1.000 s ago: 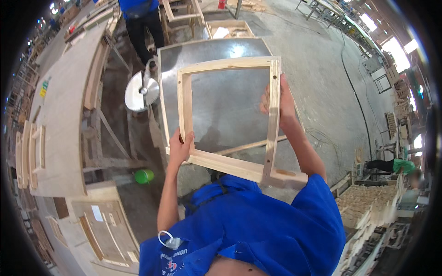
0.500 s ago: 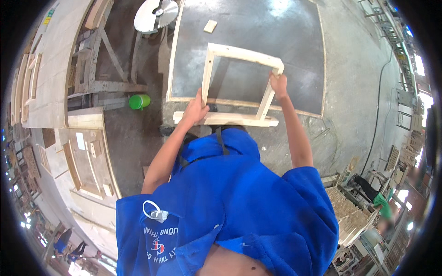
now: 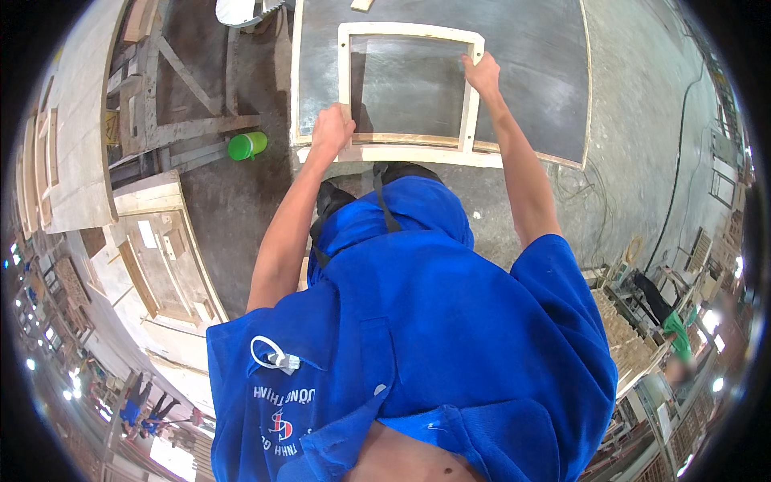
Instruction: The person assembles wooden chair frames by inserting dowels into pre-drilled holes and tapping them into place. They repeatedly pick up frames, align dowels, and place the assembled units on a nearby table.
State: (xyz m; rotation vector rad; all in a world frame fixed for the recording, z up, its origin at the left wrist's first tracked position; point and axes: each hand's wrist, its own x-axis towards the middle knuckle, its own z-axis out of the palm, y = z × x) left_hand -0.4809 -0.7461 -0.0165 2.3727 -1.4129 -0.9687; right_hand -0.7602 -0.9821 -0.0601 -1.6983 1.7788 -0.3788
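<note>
A pale wooden frame (image 3: 414,31) with a long bottom rail extends in front of me, over the near part of a dark flat panel (image 3: 534,60) with a light wooden edge. My left hand (image 3: 331,130) is closed round the frame's left upright, low down near the bottom rail. High on the right upright, just below the top corner, my right hand (image 3: 483,75) grips the wood. Small dark holes show at the corners. Whether the frame rests on the panel or is held just above it, I cannot tell.
A small wood offcut (image 3: 361,4) lies on the panel's far part. To the left are a green bucket (image 3: 247,145), a circular saw blade (image 3: 238,10), a wooden stand and a worktop (image 3: 76,153) with wood pieces. Stacked wood (image 3: 630,333) and a person in green (image 3: 677,335) are right.
The frame has gone from tilted to lying more square, and appears farther up the picture. Both hands have stayed on its uprights. The whole view has shifted somewhat.
</note>
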